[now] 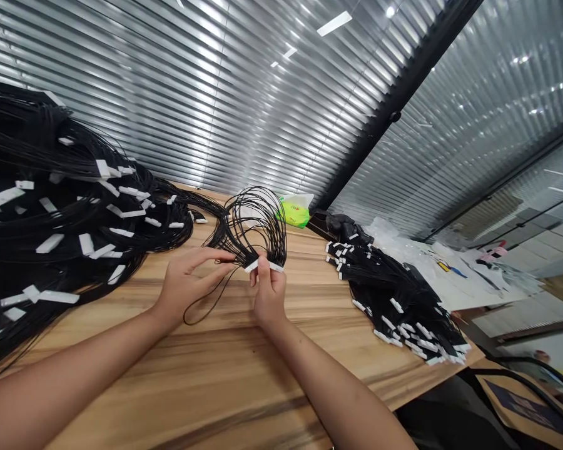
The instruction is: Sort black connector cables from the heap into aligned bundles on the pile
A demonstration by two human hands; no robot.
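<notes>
My right hand (268, 289) is closed in a pinch around the white tag ends of a bunch of black looped cords (258, 225), held upright above the wooden table (225, 369). My left hand (187, 275) is beside it, its fingers pinched on a single black cord that hangs down in a loop toward the table. The two hands are nearly touching at the tag ends.
A large heap of black cords with white tags (51, 219) covers the left of the table. A smaller sorted pile (394, 300) lies at the right edge. A green packet (294, 211) sits at the back by the ribbed glass wall. Plastic sheets and papers (450, 269) lie to the right.
</notes>
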